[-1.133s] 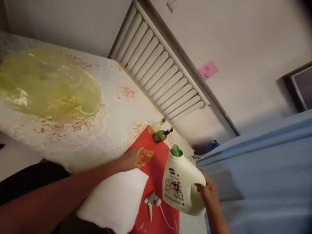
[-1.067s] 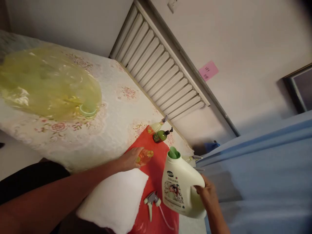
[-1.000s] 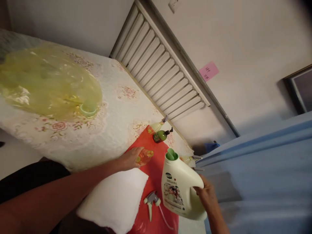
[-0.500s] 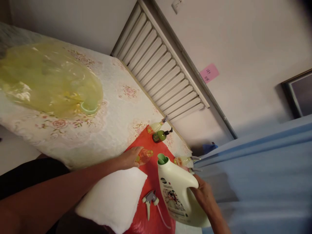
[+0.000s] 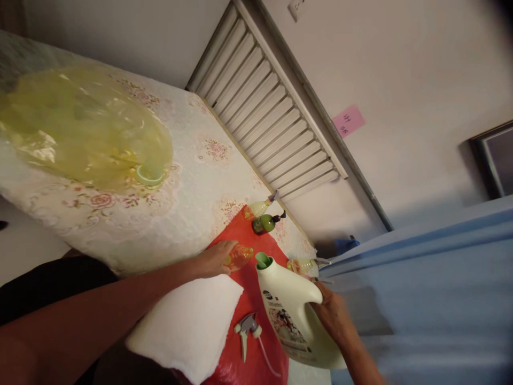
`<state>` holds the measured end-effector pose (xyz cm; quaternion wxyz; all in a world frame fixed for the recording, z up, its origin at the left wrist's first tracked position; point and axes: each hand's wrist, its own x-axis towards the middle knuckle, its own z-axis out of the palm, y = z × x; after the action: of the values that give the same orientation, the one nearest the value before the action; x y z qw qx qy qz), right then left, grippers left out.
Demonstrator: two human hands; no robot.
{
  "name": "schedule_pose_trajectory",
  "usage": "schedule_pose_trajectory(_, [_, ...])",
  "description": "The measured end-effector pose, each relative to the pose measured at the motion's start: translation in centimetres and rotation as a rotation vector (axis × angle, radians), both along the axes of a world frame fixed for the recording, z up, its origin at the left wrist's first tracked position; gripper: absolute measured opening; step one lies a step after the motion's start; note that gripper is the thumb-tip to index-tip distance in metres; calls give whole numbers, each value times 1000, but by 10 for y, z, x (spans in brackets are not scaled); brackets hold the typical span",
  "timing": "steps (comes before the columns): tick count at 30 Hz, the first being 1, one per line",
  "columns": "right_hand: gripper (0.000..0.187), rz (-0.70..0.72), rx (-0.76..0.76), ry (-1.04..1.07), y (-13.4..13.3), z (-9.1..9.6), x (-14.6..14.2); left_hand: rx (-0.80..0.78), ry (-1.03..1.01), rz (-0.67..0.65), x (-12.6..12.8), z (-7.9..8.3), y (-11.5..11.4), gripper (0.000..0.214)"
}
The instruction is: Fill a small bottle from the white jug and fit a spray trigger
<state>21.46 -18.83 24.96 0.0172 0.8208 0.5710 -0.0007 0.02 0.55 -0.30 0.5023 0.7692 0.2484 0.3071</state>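
My left hand (image 5: 212, 259) grips a small clear bottle (image 5: 239, 256) with yellowish liquid, its open neck pointing right, over a red mat (image 5: 256, 299). My right hand (image 5: 331, 315) holds the handle of a big cream detergent jug (image 5: 290, 310) with a green spout. The jug leans left, its spout close to the small bottle's neck. A detached grey spray trigger with its tube (image 5: 247, 331) lies on the mat below the small bottle.
A white folded towel (image 5: 188, 326) lies left of the mat. A green pump bottle (image 5: 265, 222) and a pale spray bottle (image 5: 258, 206) sit at the mat's far end, two more spray bottles (image 5: 304, 264) behind the jug. A yellow plastic cover (image 5: 80, 133) rests on the floral tablecloth (image 5: 192, 198). Blue fabric (image 5: 420, 299) hangs at right.
My right hand has tilted the jug and carried it left, bringing its spout toward the small bottle. My left hand has stayed on the small bottle.
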Motion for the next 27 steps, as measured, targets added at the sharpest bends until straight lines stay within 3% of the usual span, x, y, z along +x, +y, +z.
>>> schedule_pose_trajectory(6, [31,-4,-38,150,5,0,1,8,16,2,-1,4,-1,77])
schedule_pose_trajectory(18, [25,-2,-59,105,11,5,-4,8,41,-25,-10,19,-4,76])
schedule_pose_trajectory(27, [21,0,-113,18,15,7,-5,-1,7,-39,-11,20,-4,71])
